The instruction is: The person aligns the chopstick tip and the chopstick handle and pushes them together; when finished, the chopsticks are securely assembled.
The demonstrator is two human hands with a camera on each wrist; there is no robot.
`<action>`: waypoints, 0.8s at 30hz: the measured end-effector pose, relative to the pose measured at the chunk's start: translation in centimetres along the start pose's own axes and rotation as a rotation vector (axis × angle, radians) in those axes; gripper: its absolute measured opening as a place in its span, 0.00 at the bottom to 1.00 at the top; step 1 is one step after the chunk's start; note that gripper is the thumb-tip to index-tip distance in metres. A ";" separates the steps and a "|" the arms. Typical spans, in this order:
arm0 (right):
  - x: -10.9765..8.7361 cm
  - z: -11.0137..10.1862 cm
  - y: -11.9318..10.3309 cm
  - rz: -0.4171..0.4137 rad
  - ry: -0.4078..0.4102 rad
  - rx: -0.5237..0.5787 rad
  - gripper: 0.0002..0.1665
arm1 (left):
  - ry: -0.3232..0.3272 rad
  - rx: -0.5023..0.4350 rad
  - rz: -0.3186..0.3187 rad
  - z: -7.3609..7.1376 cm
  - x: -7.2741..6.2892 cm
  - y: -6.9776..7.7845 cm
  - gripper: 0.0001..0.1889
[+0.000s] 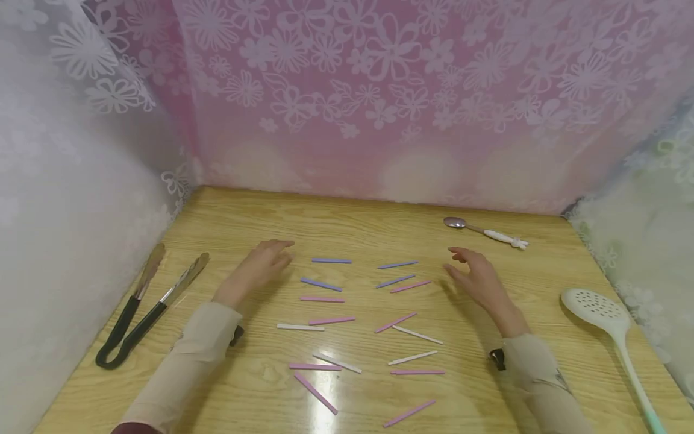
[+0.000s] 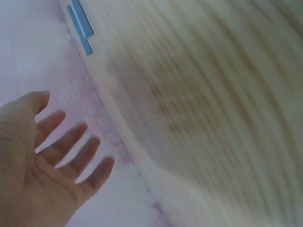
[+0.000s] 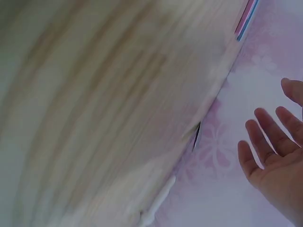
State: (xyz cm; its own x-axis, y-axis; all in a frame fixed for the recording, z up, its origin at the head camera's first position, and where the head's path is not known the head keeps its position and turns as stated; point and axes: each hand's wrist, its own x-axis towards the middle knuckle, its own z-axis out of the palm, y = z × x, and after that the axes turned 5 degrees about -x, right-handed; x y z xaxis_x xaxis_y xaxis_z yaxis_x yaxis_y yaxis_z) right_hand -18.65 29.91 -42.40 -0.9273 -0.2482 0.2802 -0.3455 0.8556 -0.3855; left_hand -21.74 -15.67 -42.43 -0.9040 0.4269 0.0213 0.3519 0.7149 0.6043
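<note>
My left hand [image 1: 259,265] hovers above the table just left of a blue stick [image 1: 332,261], its fingers apart and holding nothing. On the other side, my right hand [image 1: 476,274] is held over the wood, nearest a blue stick [image 1: 398,264] and a pink stick [image 1: 410,286]. Both wrist views show spread, relaxed fingers on the left hand [image 2: 52,161] and the right hand [image 3: 277,151]. Between the hands, thin blue, pink and white sticks lie in two loose columns. A white stick [image 1: 337,363] crosses a pink stick [image 1: 309,366] in the left column.
Black-handled metal tongs [image 1: 130,322] lie at the left of the wooden table [image 1: 325,217]. At the far right back rests a spoon [image 1: 488,233] with a white handle. A pale slotted skimmer [image 1: 596,310] lies along the right edge. Floral curtains [image 1: 347,108] enclose the table.
</note>
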 end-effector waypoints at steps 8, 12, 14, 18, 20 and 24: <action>1.7 1.8 -0.8 0.019 -0.082 0.099 0.15 | -0.125 -0.184 0.037 0.7 2.1 0.6 0.19; 2.7 2.6 -1.4 0.036 -0.141 0.119 0.14 | -0.136 -0.205 0.049 1.4 3.3 0.9 0.18; 3.2 2.9 -1.9 0.031 -0.156 0.121 0.14 | -0.139 -0.214 0.051 1.7 3.9 1.0 0.17; 4.0 3.6 -2.6 0.031 -0.180 0.141 0.12 | -0.144 -0.216 0.073 2.2 4.6 1.2 0.17; 4.5 4.0 -2.7 0.033 -0.191 0.154 0.11 | -0.151 -0.218 0.093 2.5 4.9 1.2 0.16; 5.1 4.7 -2.7 0.018 -0.222 0.162 0.11 | -0.165 -0.223 0.095 2.9 5.4 1.5 0.15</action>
State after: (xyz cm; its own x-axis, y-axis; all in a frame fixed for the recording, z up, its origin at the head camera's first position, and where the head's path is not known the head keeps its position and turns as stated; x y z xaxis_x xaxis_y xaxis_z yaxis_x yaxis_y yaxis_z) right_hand -23.14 24.13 -44.08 -0.9362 -0.3426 0.0790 -0.3306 0.7815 -0.5292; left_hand -25.45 -10.70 -43.73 -0.8114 0.5835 -0.0322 0.3549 0.5358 0.7661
